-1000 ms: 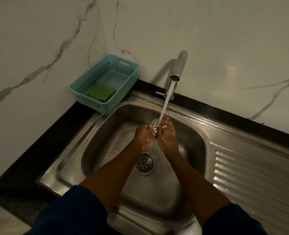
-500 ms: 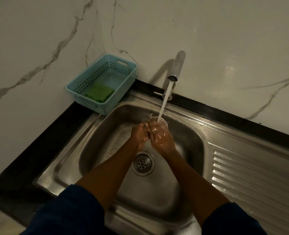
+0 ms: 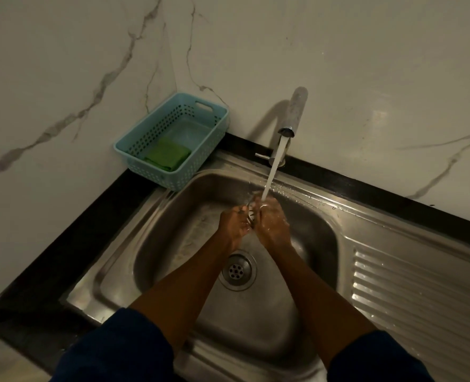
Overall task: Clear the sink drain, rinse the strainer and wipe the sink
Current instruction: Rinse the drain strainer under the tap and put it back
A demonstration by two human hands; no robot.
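Both hands meet over the far half of the sink (image 3: 319,224), under the water (image 3: 273,164) that runs from the tap (image 3: 294,111). The left hand (image 3: 234,223) pinches the left edge of the metal strainer (image 3: 251,210) with curled fingers, and the right hand (image 3: 273,224) grasps its right side (wet and glinting, with the stream landing on its knuckles). The strainer is held between the 2 hands, above the basin floor and just far of the open drain (image 3: 238,270); its tilt is hard to tell. At the far left corner a pale blue basket (image 3: 151,175) sits on the black desk (image 3: 63,244), its near end over the sink's rim, with 1 folded green cloth (image 3: 167,155) inside. A ribbed drainboard (image 3: 421,299) lies to the right, and dark blue sleeves (image 3: 112,351) show at the near edge
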